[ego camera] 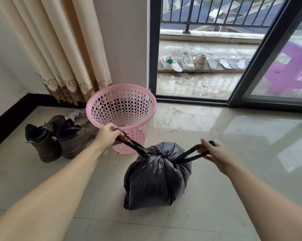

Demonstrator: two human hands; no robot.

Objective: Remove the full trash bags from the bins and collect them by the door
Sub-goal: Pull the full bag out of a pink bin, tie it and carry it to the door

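Tiled floor [233,140]: glossy pale tiles, some dirt specks near the threshold.

Sliding glass door [261,54]: dark frame, open at the left part; balcony beyond with a dark railing [216,11]. A purple plastic piece of furniture [289,72] shows through the glass pane, blurred.

Curtain [59,49]: cream, pleated, brown embroidered hem, hanging at the left corner beside a wall pillar.

Black trash bag [155,176]: full, neck gathered and knotted, sitting on the floor out of the bin, just in front and to the right of it, near the open door. Two handle loops stretch out from the knot, one to each side.

Pink perforated bin [122,110]: upright, between curtain and door frame. No liner inside; a scrap of something pale at the bottom, not identifiable.

Brown boots [59,136]: a pair, on the floor left of the bin, the nearer one touching it or close to touching. A pale cloth lies behind them.

Left hand [106,136]: fingers curled round the left handle loop, pulled taut over the bin's near rim.

Right hand [214,153]: fingers and thumb pinch the right handle loop, also taut.

Balcony step: white sneakers [174,62] and loose insoles [233,63] in a row.
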